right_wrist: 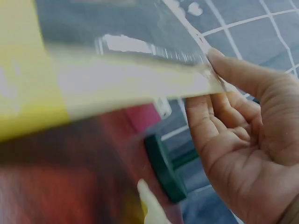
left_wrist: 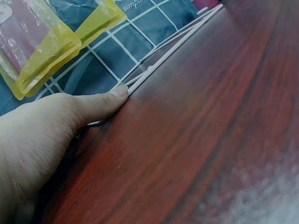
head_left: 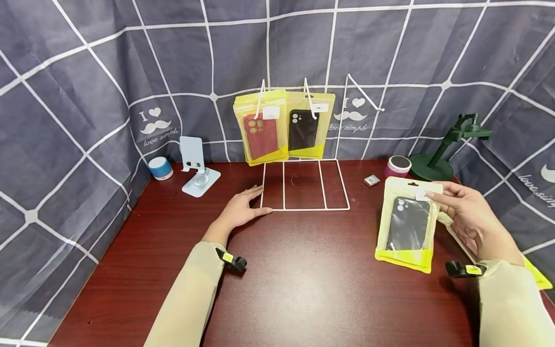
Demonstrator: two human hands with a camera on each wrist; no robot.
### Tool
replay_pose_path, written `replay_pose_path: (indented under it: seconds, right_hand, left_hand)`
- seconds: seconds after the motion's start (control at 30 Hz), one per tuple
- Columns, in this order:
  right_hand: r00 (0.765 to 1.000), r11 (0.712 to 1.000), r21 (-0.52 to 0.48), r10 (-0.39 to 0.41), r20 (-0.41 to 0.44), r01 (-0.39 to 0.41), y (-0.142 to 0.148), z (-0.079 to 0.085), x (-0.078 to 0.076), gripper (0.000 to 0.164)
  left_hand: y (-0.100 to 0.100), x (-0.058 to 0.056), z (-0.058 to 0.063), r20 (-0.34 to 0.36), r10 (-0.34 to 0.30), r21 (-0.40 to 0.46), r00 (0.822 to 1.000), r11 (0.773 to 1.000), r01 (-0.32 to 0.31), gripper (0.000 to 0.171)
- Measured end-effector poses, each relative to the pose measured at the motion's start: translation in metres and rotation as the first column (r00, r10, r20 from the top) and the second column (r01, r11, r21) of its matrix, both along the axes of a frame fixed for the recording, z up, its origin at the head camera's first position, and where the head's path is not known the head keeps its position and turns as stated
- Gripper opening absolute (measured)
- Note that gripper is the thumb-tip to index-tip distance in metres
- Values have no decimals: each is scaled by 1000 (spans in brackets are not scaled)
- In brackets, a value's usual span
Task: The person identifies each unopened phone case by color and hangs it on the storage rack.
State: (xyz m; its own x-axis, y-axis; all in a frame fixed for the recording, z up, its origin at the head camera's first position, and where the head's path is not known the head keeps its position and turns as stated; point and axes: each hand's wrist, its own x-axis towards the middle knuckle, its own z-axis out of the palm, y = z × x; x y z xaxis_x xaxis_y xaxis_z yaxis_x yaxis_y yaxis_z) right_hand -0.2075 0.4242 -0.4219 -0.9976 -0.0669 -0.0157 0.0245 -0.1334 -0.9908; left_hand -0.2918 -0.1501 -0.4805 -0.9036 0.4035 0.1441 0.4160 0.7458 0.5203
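while the left hand, spread, touches a rack, the right pinches a packet.

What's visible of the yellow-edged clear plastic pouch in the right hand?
The pouch looks glossy, with a hanging slot, a white label near its top and a yellow bottom band. Inside is a black phone case. The right hand pinches the pouch's upper right edge, holding it raised over the dark red tabletop.

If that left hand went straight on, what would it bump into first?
Most likely the white wire rack; the left hand seems to touch its base, though depth is hard to judge.
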Motion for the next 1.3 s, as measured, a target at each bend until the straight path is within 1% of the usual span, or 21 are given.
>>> replay_pose_path:
  seconds: [0.03,0.1,0.17,0.27,0.4,0.6,0.8,0.93,1.07,1.17,1.3]
  right_hand:
    - [1000,998,-63,-11,-7,11,-1,3,0,21]
    - [999,990,-136,-26,-41,20,-4,7,1,19]
    - [996,983,-182,-31,-88,15,-7,11,2,19]
    - [988,978,-209,-32,-154,-1,-13,17,3,20]
    - [985,979,-205,-37,-171,2,-21,22,5,18]
    - [982,985,-169,-51,-181,20,-31,29,9,17]
    - [974,973,-214,-126,-188,85,-44,42,13,15]
    - [970,970,-223,-139,-198,93,-54,50,17,16]
    - [964,972,-223,-129,-231,77,-66,56,22,17]
    - [957,972,-231,-105,-270,41,-81,62,24,18]
    - [935,968,-250,-80,-345,-9,-111,77,24,18]
  left_hand:
    - [0,0,0,-2,0,1,1000,1000,0,88]
    - [0,0,0,-2,0,3,1000,1000,0,88]
    - [0,0,0,-5,0,2,1000,1000,0,89]
    - [-1,-1,-2,-11,1,-4,1000,1000,-1,90]
    - [-1,-2,-3,-14,0,-8,1000,1000,0,91]
    - [-1,-1,-2,-1,-2,-4,1000,1000,2,90]
    - [-1,-1,-2,-5,-5,-1,1000,1000,5,90]
    - [0,-1,-1,-8,-6,-1,1000,1000,6,91]
    - [0,-1,-2,-5,-4,-6,1000,1000,4,90]
    - [0,-2,-3,-1,-4,-6,1000,1000,4,90]
    - [-1,-1,-4,0,-5,-6,1000,1000,5,92]
